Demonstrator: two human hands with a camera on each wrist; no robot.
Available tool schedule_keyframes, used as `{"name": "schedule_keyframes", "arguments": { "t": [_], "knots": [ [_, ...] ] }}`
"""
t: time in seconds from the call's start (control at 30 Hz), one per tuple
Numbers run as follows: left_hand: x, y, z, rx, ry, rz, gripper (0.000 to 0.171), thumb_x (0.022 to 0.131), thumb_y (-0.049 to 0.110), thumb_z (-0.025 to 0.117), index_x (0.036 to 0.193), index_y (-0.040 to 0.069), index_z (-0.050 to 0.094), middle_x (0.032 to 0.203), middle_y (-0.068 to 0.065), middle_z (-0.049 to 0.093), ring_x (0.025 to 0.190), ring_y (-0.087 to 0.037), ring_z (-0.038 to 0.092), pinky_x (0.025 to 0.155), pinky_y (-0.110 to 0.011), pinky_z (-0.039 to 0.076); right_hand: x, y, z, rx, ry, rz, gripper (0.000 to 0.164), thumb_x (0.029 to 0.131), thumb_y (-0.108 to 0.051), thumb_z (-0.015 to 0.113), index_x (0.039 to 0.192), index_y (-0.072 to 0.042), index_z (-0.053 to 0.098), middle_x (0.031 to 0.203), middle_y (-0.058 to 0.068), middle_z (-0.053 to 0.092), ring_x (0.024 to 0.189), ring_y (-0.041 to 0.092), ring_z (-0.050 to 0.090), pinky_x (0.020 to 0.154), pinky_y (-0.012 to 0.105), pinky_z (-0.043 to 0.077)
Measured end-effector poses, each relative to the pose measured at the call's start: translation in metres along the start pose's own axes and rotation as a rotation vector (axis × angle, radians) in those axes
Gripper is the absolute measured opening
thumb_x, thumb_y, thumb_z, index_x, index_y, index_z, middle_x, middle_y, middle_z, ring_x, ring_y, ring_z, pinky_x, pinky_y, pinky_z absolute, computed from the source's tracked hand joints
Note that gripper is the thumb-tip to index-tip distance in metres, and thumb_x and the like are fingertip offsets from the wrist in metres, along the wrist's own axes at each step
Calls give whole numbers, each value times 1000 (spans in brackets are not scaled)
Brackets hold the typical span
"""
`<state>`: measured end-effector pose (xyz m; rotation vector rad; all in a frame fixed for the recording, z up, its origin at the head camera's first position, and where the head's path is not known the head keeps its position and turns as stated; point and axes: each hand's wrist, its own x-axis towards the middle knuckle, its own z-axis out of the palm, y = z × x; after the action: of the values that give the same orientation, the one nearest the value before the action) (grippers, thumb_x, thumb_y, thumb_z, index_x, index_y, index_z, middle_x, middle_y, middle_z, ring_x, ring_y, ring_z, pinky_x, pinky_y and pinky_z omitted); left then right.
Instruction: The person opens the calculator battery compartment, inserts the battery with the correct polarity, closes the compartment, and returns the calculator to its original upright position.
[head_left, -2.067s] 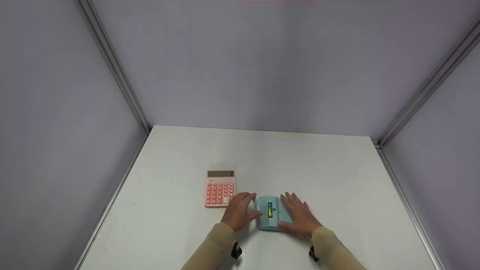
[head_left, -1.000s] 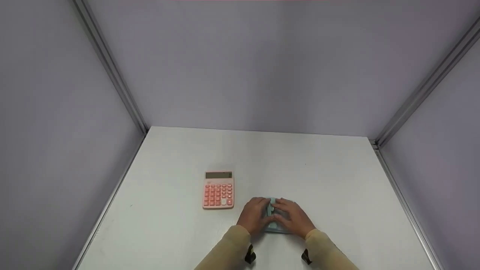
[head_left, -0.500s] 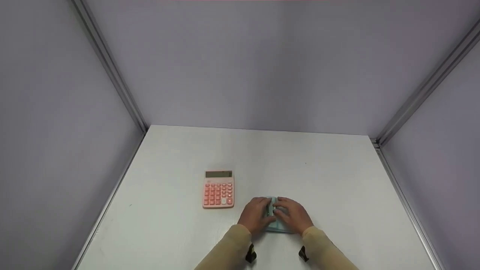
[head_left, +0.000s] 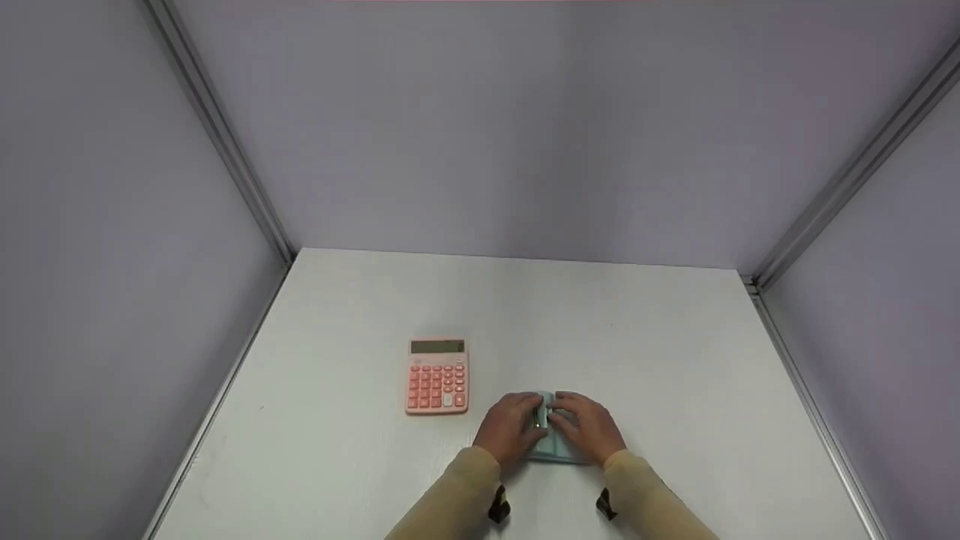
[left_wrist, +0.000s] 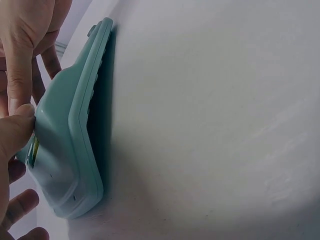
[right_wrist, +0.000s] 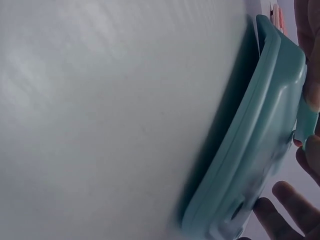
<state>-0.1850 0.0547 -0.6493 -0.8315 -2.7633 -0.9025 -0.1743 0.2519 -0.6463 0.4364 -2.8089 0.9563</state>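
A teal calculator [head_left: 553, 451] lies face down on the white table, its back showing between my hands. In the left wrist view a yellow-green battery [left_wrist: 34, 152] peeks from the slot in its back. My left hand [head_left: 507, 427] pinches a small teal battery cover [head_left: 543, 414], tilted up over that slot. My right hand [head_left: 591, 429] has its thumb and forefinger on the same cover from the right, and both thumb tips nearly meet there. Lower fingers of the right hand touch the calculator's edge [right_wrist: 240, 215] in the right wrist view. The slot is mostly hidden by the fingers.
A pink calculator [head_left: 437, 376] lies face up to the left of my left hand. Grey panels [head_left: 525, 135] stand behind the table [head_left: 660, 337] and at both sides, joined by metal rails.
Two seconds ago the battery lay in plain sight and the right hand rested flat on the calculator. Since then both hands have closed in over the slot; lately only small finger shifts.
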Motion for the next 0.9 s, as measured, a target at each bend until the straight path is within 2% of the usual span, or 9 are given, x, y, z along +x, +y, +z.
{"name": "schedule_keyframes", "arguments": {
  "t": [0.2, 0.4, 0.6, 0.9],
  "knots": [
    [1, 0, -1, -43, -34, -38, 52, 84, 30, 76, 130, 15, 59, 128, 3, 59, 121, -12, 52, 104, -28, 41, 0, -2, -1, 20, -9, 30, 22, 87, -24, 72, 108, -19, 74, 122, 6, 65, 116, 26, 59, 98, 48, 46],
    [-1, 1, -3, -54, -51, -40, 51, 84, 28, 76, 130, 15, 59, 128, 3, 60, 122, -12, 52, 104, -28, 41, 0, -2, -1, 31, -8, 10, 21, 86, -27, 72, 106, -20, 75, 120, 6, 66, 115, 25, 60, 97, 47, 47],
    [-3, 0, -5, -73, -86, -54, 48, 85, 29, 74, 129, 15, 61, 131, 3, 59, 124, -14, 51, 105, -29, 40, -2, 0, 1, -16, -14, -8, 23, 85, -29, 73, 106, -19, 75, 119, 4, 66, 113, 25, 60, 96, 47, 48],
    [-5, -4, -6, -33, -136, -38, 49, 88, 33, 71, 132, 16, 60, 136, 4, 55, 126, -14, 50, 105, -30, 40, -3, -1, 3, -57, -29, -1, 23, 85, -30, 74, 105, -19, 76, 120, 4, 65, 114, 25, 59, 97, 45, 47]
  ]
}}
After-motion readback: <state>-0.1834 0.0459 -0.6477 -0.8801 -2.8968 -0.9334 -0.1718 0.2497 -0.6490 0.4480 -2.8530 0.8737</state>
